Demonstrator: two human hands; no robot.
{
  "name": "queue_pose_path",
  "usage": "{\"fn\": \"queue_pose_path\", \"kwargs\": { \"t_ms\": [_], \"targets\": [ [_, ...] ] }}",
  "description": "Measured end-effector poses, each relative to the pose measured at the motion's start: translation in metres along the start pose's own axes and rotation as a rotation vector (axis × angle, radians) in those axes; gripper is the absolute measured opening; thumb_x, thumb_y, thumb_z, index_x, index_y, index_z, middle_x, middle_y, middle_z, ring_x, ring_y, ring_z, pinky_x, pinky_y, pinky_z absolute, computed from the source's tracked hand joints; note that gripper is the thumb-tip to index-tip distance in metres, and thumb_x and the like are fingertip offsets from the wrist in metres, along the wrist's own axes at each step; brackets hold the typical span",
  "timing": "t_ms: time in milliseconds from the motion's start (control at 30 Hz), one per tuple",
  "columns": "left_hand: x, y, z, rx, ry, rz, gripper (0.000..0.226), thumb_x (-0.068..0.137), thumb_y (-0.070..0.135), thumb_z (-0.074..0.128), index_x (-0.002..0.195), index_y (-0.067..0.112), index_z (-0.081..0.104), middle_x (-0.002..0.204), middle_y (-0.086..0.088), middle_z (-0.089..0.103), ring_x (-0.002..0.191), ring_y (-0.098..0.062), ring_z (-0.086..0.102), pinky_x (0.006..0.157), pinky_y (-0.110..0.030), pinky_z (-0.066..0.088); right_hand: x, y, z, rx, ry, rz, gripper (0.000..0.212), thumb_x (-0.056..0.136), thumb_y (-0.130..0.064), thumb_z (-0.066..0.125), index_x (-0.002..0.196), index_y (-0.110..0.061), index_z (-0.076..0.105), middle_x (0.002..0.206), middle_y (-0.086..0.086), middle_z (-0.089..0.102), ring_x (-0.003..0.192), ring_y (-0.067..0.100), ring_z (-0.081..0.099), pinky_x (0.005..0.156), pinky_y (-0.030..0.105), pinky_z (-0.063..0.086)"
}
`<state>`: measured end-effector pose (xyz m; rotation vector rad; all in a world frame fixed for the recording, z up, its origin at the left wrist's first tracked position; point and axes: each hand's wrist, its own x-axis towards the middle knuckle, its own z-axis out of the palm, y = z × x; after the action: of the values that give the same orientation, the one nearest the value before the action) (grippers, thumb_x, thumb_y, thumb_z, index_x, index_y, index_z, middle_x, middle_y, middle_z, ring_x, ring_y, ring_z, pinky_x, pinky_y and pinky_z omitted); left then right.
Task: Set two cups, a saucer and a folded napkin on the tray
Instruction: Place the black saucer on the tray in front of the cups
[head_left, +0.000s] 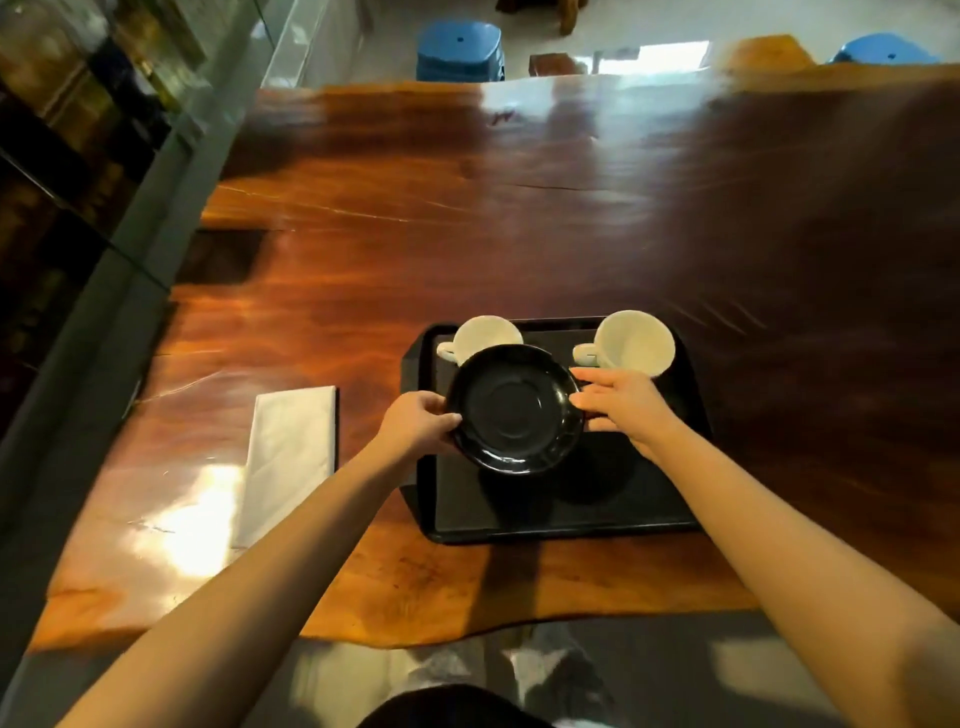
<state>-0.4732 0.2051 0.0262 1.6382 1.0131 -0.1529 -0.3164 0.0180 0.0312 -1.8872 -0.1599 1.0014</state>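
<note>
The round glossy black saucer (516, 409) hides the near side of the left white ceramic cup (482, 340) and part of the flat black rectangular tray (566, 512) floor beneath it, so I cannot tell whether the saucer touches the tray or hangs just above it. My left hand (422, 422) has its grip closed on the saucer's left rim, thumb on top, the other fingers out of sight below. My right hand (621, 402) lies with fingers stretched flat against the saucer's right edge; whether that grip truly clasps the rim I cannot tell. The tray holds two cups along its far edge, the second white ceramic cup (634, 344) at the right, both seemingly empty, handles pointing left. One folded white napkin (293, 457) lies on the glossy reddish-brown wooden counter (467, 218), left of the tray and apart from it.
</note>
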Motion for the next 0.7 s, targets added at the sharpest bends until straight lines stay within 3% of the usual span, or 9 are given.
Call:
{"fn": "queue_pose_path", "kwargs": {
  "t_ms": [67,100,167,233,300,400,500,600,700],
  "targets": [
    [-0.002,-0.019,0.006,0.053,0.019,-0.022,0.002,0.087,0.001,0.060,0.088,0.001,0.062,0.085,-0.015,0.062,0.084,-0.037,0.070,0.063,-0.035,0.061,0.000,0.019,0.011,0.000,-0.012,0.054,0.044,0.088,-0.001,0.060,0.130,-0.012,0.054,0.095,0.001,0.068,0.087,0.011,0.065,0.063,0.022,0.055],
    [-0.001,-0.028,0.009,0.071,0.025,-0.042,0.007,0.088,0.002,0.060,0.094,-0.002,0.062,0.084,-0.014,0.062,0.083,-0.036,0.071,0.055,-0.027,0.059,0.002,0.028,0.016,0.006,-0.014,0.082,0.044,0.088,-0.001,0.060,0.130,-0.012,0.055,0.095,0.002,0.068,0.088,0.012,0.065,0.065,0.024,0.055],
    [0.000,-0.042,0.015,0.092,0.027,-0.076,0.007,0.088,0.002,0.059,0.093,-0.003,0.062,0.083,-0.014,0.063,0.074,-0.033,0.070,0.051,-0.022,0.056,0.006,0.041,0.023,0.017,-0.016,0.124,0.043,0.088,0.000,0.059,0.129,-0.013,0.056,0.098,0.005,0.068,0.089,0.014,0.065,0.065,0.025,0.055],
    [0.005,-0.051,0.022,0.122,0.025,-0.104,0.012,0.088,0.001,0.059,0.076,0.002,0.059,0.077,-0.014,0.062,0.063,-0.025,0.068,0.055,-0.027,0.060,0.012,0.049,0.028,0.017,-0.014,0.156,0.042,0.088,0.001,0.059,0.128,-0.014,0.057,0.107,0.010,0.067,0.092,0.017,0.064,0.065,0.025,0.054],
    [0.012,-0.057,0.029,0.169,0.037,-0.138,0.027,0.087,0.001,0.058,0.062,0.009,0.052,0.068,-0.010,0.061,0.065,-0.026,0.070,0.068,-0.040,0.061,0.018,0.054,0.031,0.014,-0.003,0.170,0.042,0.088,0.002,0.058,0.127,-0.013,0.057,0.113,0.014,0.065,0.094,0.020,0.063,0.064,0.025,0.054],
    [0.016,-0.060,0.038,0.182,0.070,-0.157,0.022,0.086,0.001,0.058,0.067,0.010,0.053,0.075,-0.013,0.064,0.077,-0.035,0.073,0.074,-0.046,0.060,0.024,0.058,0.032,-0.002,0.024,0.173,0.043,0.087,0.005,0.057,0.127,-0.012,0.057,0.111,0.015,0.065,0.096,0.023,0.063,0.066,0.027,0.054],
    [0.015,-0.062,0.042,0.202,0.075,-0.167,0.008,0.088,0.002,0.057,0.082,0.006,0.058,0.088,-0.017,0.068,0.080,-0.033,0.073,0.072,-0.040,0.060,0.029,0.061,0.031,-0.036,0.015,0.172,0.044,0.088,0.004,0.056,0.128,-0.014,0.056,0.111,0.014,0.065,0.098,0.022,0.064,0.070,0.030,0.056],
    [0.012,-0.066,0.043,0.222,0.085,-0.166,0.016,0.089,0.003,0.056,0.074,0.010,0.054,0.087,-0.016,0.068,0.079,-0.032,0.073,0.073,-0.039,0.060,0.032,0.064,0.030,-0.105,-0.016,0.172,0.044,0.089,0.003,0.057,0.129,-0.017,0.055,0.117,0.012,0.062,0.105,0.024,0.062,0.086,0.040,0.056],
    [0.010,-0.067,0.042,0.232,0.089,-0.157,0.013,0.088,0.003,0.055,0.076,0.008,0.058,0.084,-0.015,0.067,0.079,-0.033,0.073,0.078,-0.044,0.060,0.034,0.068,0.029,-0.163,-0.058,0.177,0.043,0.089,0.001,0.057,0.128,-0.017,0.053,0.122,0.012,0.058,0.110,0.026,0.060,0.090,0.043,0.055]
  ]
}}
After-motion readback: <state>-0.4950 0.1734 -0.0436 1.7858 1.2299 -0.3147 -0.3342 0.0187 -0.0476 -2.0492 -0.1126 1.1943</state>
